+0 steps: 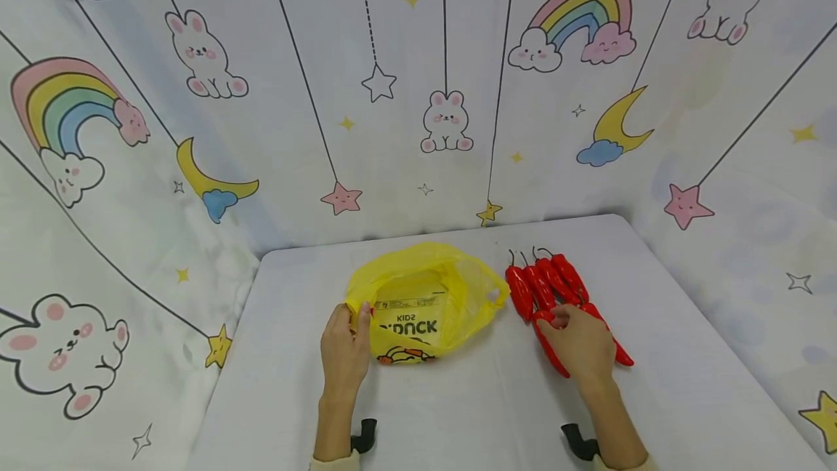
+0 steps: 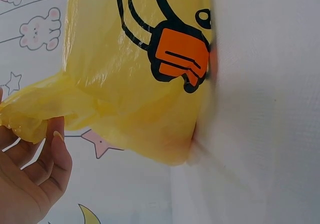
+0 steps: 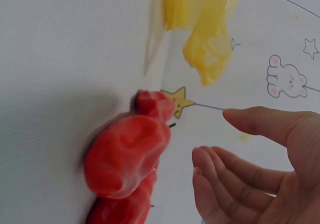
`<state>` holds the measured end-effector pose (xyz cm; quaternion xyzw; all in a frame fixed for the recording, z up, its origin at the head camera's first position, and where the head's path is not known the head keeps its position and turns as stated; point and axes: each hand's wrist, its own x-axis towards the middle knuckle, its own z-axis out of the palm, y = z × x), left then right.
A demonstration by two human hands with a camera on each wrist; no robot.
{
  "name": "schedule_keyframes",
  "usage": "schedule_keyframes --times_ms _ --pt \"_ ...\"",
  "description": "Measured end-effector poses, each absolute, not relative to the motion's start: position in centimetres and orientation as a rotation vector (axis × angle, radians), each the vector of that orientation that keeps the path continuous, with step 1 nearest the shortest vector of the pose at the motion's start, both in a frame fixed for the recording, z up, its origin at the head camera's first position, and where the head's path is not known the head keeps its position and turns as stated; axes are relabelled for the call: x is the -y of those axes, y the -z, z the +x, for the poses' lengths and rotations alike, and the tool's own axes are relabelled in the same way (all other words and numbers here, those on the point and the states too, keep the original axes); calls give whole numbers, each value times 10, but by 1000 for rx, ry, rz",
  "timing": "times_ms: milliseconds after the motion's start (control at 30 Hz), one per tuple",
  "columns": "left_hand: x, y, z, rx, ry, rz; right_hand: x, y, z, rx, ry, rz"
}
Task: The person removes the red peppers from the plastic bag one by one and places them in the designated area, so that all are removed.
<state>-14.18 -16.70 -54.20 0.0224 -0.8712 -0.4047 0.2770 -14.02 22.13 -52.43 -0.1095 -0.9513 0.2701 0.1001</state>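
Observation:
A yellow plastic bag (image 1: pixel 467 304) stands on the white table with its mouth open and a printed duck on its front. My left hand (image 1: pixel 344 347) holds the bag's left rim; in the left wrist view its fingers pinch the bunched yellow plastic (image 2: pixel 35 106). To the right of the bag lie several red chili peppers (image 1: pixel 519 295) with dark stems. My right hand (image 1: pixel 585 344) is over the nearer peppers. In the right wrist view, its thumb and fingers are spread apart with nothing between them, just beside a red pepper (image 3: pixel 127 156). The bag's inside is only partly visible.
The white table (image 1: pixel 471 413) ends at a patterned cloth backdrop (image 1: pixel 281 187) at the back and both sides. A black curved piece (image 1: pixel 368 435) sits at the left wrist, and a similar black piece (image 1: pixel 577 442) at the right wrist.

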Motion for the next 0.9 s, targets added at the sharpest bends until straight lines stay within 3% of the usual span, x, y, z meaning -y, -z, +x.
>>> schedule_keyframes --times_ms 633,900 --pt "168 541 -140 2340 1088 63 -139 484 -175 2769 -1020 -53" --pt "168 540 -141 2335 1079 59 -104 485 -190 2768 -1079 116"
